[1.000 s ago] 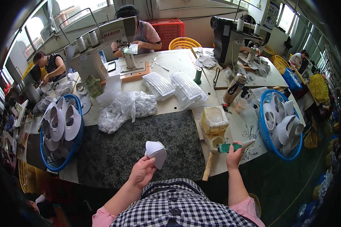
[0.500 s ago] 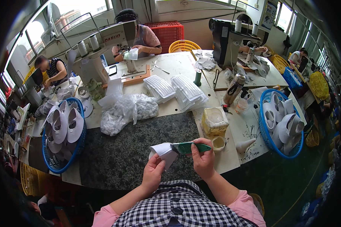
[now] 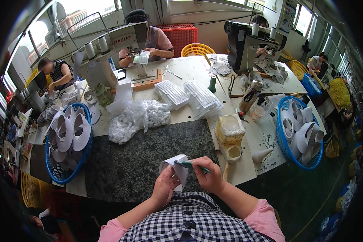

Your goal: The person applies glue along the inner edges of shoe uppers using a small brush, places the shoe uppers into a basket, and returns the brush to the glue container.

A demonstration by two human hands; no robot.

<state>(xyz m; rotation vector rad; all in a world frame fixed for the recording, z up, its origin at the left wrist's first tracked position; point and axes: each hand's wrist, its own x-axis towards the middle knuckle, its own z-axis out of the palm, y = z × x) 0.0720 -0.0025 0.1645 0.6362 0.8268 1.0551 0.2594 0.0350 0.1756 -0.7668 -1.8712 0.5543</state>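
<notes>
My left hand (image 3: 164, 186) grips a white shoe upper (image 3: 180, 171), its fingers and thumb around the lower left side. The piece is bent into a curve above the near edge of the dark speckled board (image 3: 125, 169). In my closed right hand (image 3: 210, 174) is a green-handled brush (image 3: 185, 164), held with its tip pointing left. That tip meets the top edge of the upper; my fingers cover most of the handle. To the right stands a crusted yellowish-white pot (image 3: 230, 128), with a smaller cup (image 3: 233, 152) in front and a wooden stick beside it.
Blue baskets of white shoe uppers stand at left (image 3: 88, 147) and right (image 3: 281, 137). Beyond the board lie a clear plastic bag (image 3: 139, 119) and stacks of white pieces (image 3: 201, 99). A steel flask (image 3: 251, 96) stands at right. People work at sewing machines across the table.
My right hand has moved left and turned, tilting the brush so that less of its green handle shows. My left hand has turned the upper more upright and curved.
</notes>
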